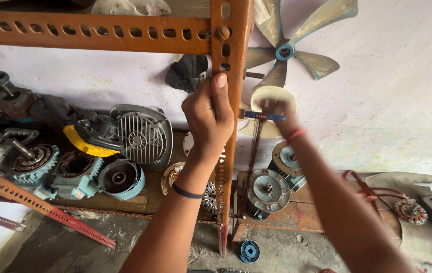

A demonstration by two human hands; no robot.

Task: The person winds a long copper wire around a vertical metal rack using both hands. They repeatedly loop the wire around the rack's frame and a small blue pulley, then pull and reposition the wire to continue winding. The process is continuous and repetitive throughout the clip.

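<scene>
**Hands at the slotted upright, wire hanging from a winder**

Both forearms rise from the bottom edge toward an orange slotted steel upright (228, 126) of a rack. Left hand (208, 119), a black band at its wrist, is closed around the upright just under a bolt, thumb on top, apparently to steady against the frame. Right hand (281, 114), a red thread at its wrist, is blurred; its fingers seem curled round a small blue bar (264, 117) in front of a pale disc (272, 98), though how tightly I cannot tell. From the bar a hank of dark copper wire (255, 146) hangs straight down, held clear of the shelf. Below stand grey motor end housings (267, 189); left lie more motor bodies and a ribbed grey cover (142, 134). A fan blade (289, 48) hangs on the wall. No packages, labels or signs are legible.
</scene>
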